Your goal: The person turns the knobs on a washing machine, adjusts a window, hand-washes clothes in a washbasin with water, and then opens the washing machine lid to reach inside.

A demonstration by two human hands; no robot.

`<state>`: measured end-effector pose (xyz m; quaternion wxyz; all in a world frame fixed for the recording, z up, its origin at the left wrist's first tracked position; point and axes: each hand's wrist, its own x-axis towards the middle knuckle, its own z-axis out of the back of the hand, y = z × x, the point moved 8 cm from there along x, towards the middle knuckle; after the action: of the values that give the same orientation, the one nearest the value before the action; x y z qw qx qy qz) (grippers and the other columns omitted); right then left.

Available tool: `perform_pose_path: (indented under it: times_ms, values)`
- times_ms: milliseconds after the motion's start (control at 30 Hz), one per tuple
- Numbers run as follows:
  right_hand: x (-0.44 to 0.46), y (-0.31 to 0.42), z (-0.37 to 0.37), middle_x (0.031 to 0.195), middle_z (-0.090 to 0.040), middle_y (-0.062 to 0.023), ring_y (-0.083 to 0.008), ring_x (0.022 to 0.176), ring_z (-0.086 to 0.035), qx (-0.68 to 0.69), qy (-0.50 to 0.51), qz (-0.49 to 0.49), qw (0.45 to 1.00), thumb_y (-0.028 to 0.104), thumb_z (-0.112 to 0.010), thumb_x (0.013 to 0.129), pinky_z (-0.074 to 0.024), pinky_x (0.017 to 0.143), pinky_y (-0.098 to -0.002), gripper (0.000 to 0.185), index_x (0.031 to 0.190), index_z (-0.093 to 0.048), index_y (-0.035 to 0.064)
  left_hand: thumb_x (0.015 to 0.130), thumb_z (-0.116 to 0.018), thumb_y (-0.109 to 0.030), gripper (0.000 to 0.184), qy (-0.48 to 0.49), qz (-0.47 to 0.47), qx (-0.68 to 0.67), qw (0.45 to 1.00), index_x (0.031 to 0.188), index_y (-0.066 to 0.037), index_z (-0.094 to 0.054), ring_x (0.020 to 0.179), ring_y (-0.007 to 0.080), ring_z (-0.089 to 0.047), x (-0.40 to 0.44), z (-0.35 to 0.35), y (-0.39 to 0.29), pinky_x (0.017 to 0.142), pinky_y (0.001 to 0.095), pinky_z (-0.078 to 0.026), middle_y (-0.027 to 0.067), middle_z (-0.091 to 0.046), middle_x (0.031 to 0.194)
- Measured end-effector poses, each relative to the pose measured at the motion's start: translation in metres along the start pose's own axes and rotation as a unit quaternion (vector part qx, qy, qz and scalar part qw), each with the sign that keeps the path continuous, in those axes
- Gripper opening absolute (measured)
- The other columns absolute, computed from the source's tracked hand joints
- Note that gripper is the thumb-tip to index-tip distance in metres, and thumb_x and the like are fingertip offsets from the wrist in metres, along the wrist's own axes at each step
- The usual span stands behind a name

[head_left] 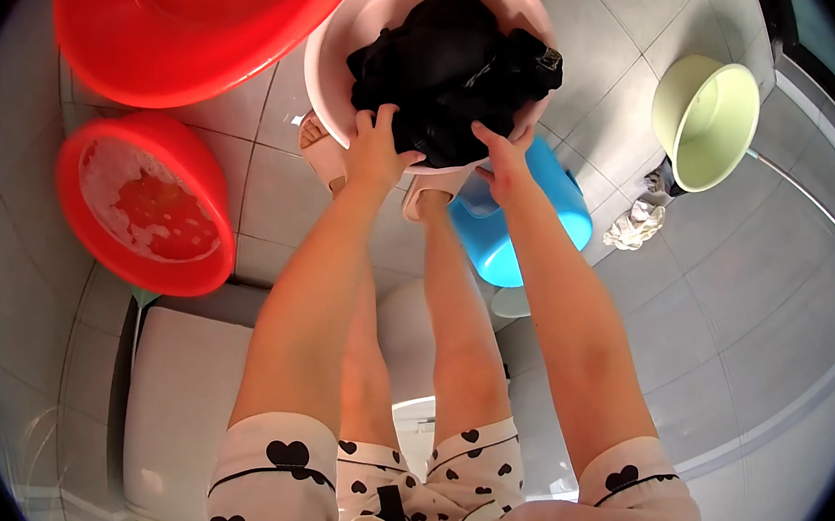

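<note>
The left hand (pixel 379 152) and right hand (pixel 506 159) touched the pink tub (pixel 322 69), black clothes (pixel 444 62) just past them inside. I couldn't tell if they pinched. They seemed to steady it; lifting called for tight hands.

The top edge crops a large red basin (pixel 205 40), while black clothing (pixel 447 47) — its gold mark (pixel 550 59) too small to read — conceals the bottom of a pink basin (pixel 327 73). The right forearm (pixel 573 306) blocks part of a blue stool (pixel 481 244). Dark cloth (pixel 669 178) lies partly hidden behind a light green basin (pixel 673 120), and heart-print pajamas (pixel 627 502) run out of the frame at the bottom.
</note>
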<state>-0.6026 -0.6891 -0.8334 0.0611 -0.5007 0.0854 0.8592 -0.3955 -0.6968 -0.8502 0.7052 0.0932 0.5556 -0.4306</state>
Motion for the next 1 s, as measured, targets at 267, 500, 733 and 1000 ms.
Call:
perform_pose_path:
  times_ms: [267, 500, 733, 1000]
  values:
    - [0.012, -0.029, -0.020, 0.136, -0.037, -0.0040, -0.0229, 0.123, -0.037, -0.019, 0.092, 0.005, 0.996, 0.023, -0.068, 0.079, -0.0341, 0.094, -0.0457, 0.078, 0.139, -0.019, 0.0199, 0.067, -0.078, -0.029, 0.070, -0.047, 0.032, 0.000, 0.998, 0.125, -0.022, -0.040, 0.110, 0.0334, -0.050, -0.026, -0.004, 0.041, 0.082, 0.0456, -0.048, 0.0121, -0.041, 0.121]
    - [0.013, -0.076, -0.041, 0.134, -0.039, -0.0034, -0.0221, 0.122, -0.038, -0.062, 0.127, -0.023, 0.990, 0.024, -0.067, 0.081, -0.0348, 0.093, -0.0457, 0.072, 0.138, -0.023, 0.0195, 0.069, -0.076, -0.036, 0.072, -0.051, 0.031, -0.023, 0.998, 0.128, -0.021, -0.037, 0.117, 0.0313, -0.045, -0.046, -0.024, 0.084, 0.088, 0.0454, -0.044, 0.0111, -0.042, 0.123]
    - [-0.003, -0.182, -0.077, 0.129, -0.044, -0.0016, -0.0205, 0.117, -0.041, -0.123, 0.150, -0.059, 0.979, 0.031, -0.064, 0.083, -0.0365, 0.092, -0.0461, 0.058, 0.131, -0.036, 0.0189, 0.069, -0.076, -0.032, 0.072, -0.064, 0.047, -0.040, 0.996, 0.128, -0.020, -0.037, 0.120, 0.0291, -0.041, -0.093, -0.034, 0.186, 0.094, 0.0474, -0.036, 0.0092, -0.043, 0.125]
    - [-0.080, -0.233, -0.095, 0.139, -0.032, 0.0006, -0.0232, 0.129, -0.027, -0.124, 0.122, 0.006, 0.985, 0.049, -0.070, 0.074, -0.0165, 0.105, -0.0492, 0.076, 0.136, -0.033, 0.0232, 0.071, -0.074, -0.030, 0.052, -0.072, 0.056, -0.173, 0.981, 0.115, -0.015, -0.048, 0.101, 0.0248, -0.055, -0.168, -0.001, 0.242, 0.087, 0.0450, -0.040, 0.0055, -0.051, 0.114]
